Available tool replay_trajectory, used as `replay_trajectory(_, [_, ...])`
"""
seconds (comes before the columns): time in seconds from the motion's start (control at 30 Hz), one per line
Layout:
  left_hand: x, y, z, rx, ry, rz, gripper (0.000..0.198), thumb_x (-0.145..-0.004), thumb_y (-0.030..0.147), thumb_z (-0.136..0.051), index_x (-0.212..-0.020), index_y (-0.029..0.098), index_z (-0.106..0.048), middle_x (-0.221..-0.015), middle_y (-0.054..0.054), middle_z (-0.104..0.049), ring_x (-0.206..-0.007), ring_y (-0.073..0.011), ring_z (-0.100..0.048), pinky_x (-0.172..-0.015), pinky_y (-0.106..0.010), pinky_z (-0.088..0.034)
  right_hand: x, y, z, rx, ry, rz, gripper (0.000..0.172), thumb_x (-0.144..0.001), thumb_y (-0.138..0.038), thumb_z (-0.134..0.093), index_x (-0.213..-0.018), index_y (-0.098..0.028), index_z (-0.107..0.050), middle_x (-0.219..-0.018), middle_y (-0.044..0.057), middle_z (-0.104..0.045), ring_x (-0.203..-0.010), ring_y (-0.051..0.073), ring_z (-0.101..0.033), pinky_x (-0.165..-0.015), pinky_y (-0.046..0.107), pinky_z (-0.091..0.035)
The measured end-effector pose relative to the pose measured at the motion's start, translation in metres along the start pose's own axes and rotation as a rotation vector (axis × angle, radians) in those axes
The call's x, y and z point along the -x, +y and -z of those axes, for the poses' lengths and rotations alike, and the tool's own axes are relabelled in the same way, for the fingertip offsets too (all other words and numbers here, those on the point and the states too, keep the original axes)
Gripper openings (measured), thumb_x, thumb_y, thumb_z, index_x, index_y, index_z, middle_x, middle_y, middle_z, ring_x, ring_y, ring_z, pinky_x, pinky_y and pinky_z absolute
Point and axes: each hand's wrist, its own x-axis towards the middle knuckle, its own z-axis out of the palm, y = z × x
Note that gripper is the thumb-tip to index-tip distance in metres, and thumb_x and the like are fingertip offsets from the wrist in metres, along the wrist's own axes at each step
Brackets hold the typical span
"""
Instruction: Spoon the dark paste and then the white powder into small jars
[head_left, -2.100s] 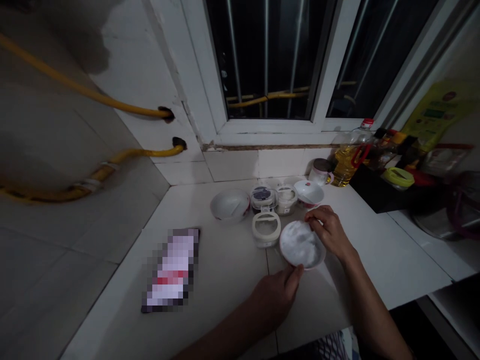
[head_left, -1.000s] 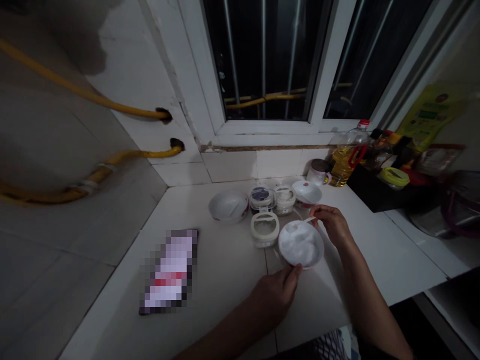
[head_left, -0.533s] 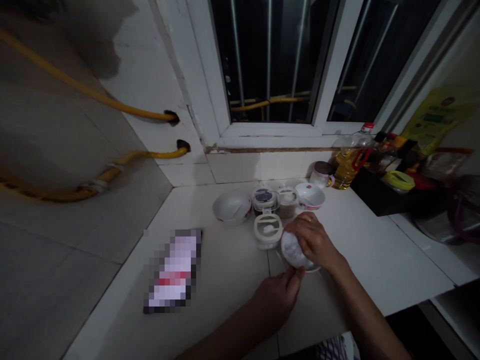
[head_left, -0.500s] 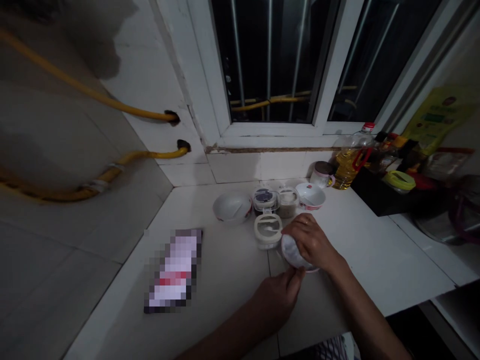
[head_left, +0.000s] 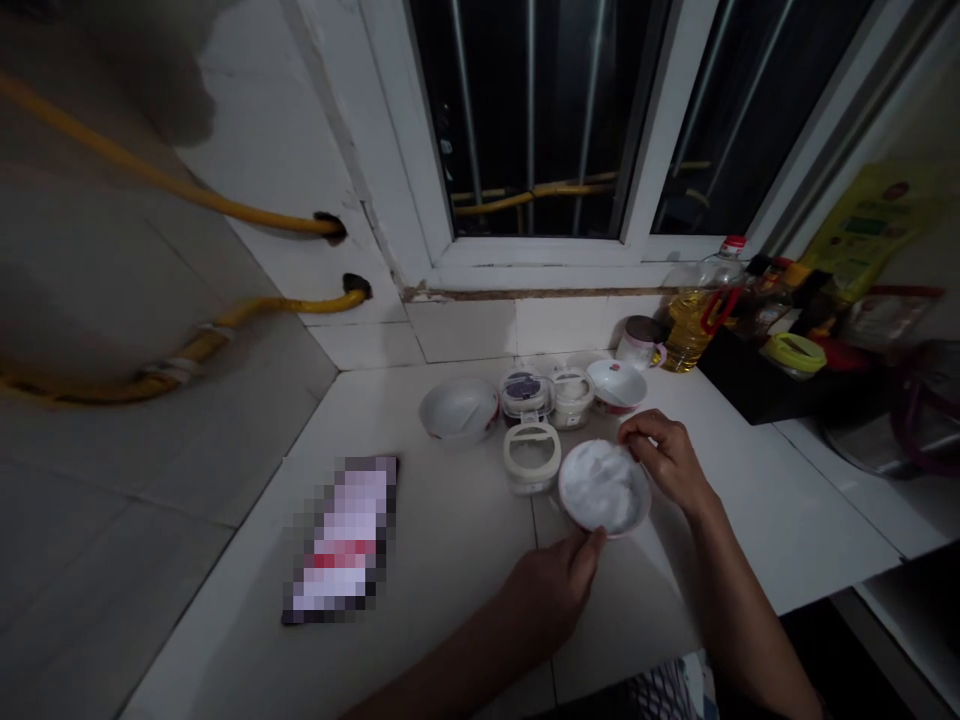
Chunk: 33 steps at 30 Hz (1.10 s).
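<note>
A small bowl [head_left: 568, 515] with a pinkish rim stands on the counter, filled with white, lumpy material [head_left: 602, 482]. My left hand [head_left: 559, 582] grips its near edge between thumb and fingers. At the bowl's upper right edge is my right hand [head_left: 670, 462], its fingers pinched together; whatever they hold, if anything, is too small to make out. Close by on the left is a square clear container [head_left: 531, 478] with a white-framed lid. Behind it are a jar with dark contents [head_left: 525, 395] and a jar with pale contents [head_left: 571, 395].
A wide white bowl [head_left: 457, 412] and a smaller patterned bowl [head_left: 616, 385] sit farther back. An oil bottle [head_left: 690, 325], a lidded mug [head_left: 641, 345] and a black box of bottles [head_left: 739, 385] are at right. A blurred-out phone-like object [head_left: 345, 540] lies left.
My right hand has moved from over the bowl to its upper right edge, uncovering the white contents. My left hand stays on the near rim. The view has shifted slightly.
</note>
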Motion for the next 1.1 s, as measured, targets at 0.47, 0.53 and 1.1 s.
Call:
replay_trajectory(0.47, [0.001, -0.001, -0.003, -0.005, 0.018, -0.013, 0.038, -0.095, 0.012, -0.031, -0.130, 0.009, -0.046, -0.101, -0.017, -0.070, -0.079, -0.0193, -0.071, -0.062, -0.027, -0.061, -0.008, 0.004, -0.009, -0.383, -0.144, -0.347, 0.016, -0.066, -0.021, -0.046, -0.062, -0.018, -0.061, -0.045, -0.004, -0.048, -0.049, 0.013, -0.045, -0.055, 0.026, -0.033])
replay_trajectory(0.53, [0.001, -0.002, -0.003, -0.001, 0.035, -0.022, 0.039, -0.095, 0.012, -0.030, -0.131, 0.009, -0.044, -0.100, -0.017, -0.070, -0.078, -0.0192, -0.072, -0.062, -0.027, -0.061, -0.009, 0.005, -0.007, -0.441, -0.124, -0.371, 0.015, -0.064, -0.023, -0.047, -0.061, -0.018, -0.061, -0.044, -0.004, -0.048, -0.048, 0.012, -0.043, -0.054, 0.026, -0.032])
replay_trajectory(1.1, [0.001, -0.001, -0.002, -0.009, 0.031, -0.034, 0.037, -0.095, 0.011, -0.032, -0.128, 0.006, -0.045, -0.100, -0.017, -0.069, -0.078, -0.0195, -0.071, -0.060, -0.027, -0.060, -0.012, 0.009, -0.011, -0.490, -0.119, -0.399, 0.014, -0.062, -0.023, -0.049, -0.059, -0.017, -0.062, -0.043, -0.004, -0.048, -0.048, 0.012, -0.042, -0.055, 0.026, -0.032])
